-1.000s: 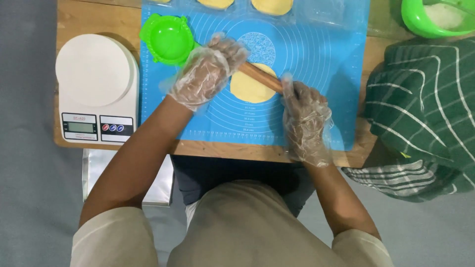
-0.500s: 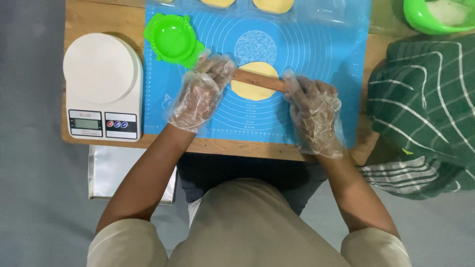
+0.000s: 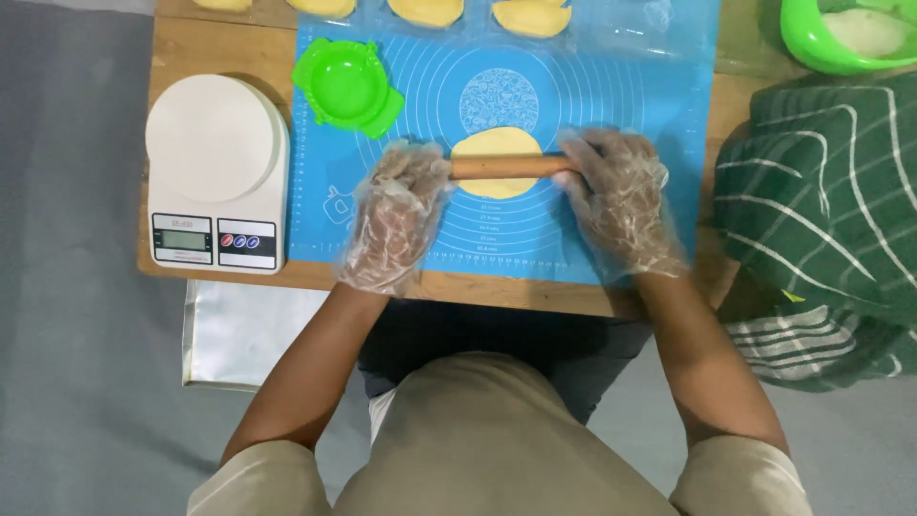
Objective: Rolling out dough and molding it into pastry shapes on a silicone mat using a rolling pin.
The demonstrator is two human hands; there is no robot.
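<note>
A flat yellow dough round (image 3: 497, 145) lies in the middle of a blue silicone mat (image 3: 650, 105). A wooden rolling pin (image 3: 506, 168) rests level across the dough. My left hand (image 3: 396, 215), in a clear plastic glove, presses on the pin's left end. My right hand (image 3: 621, 196), gloved the same way, presses on the pin's right end. A green dumpling press (image 3: 346, 86) sits open at the mat's upper left corner, just beyond my left hand.
A white kitchen scale (image 3: 215, 172) stands on the wooden table (image 3: 220, 48) left of the mat. Several shaped yellow dough pieces (image 3: 425, 10) line the mat's far edge. A green bowl of flour (image 3: 850, 33) is at the far right, above a person's striped green sleeve (image 3: 821, 191).
The rolling pin has turned from a slant to level and moved toward me over the dough. Both hands shifted with it.
</note>
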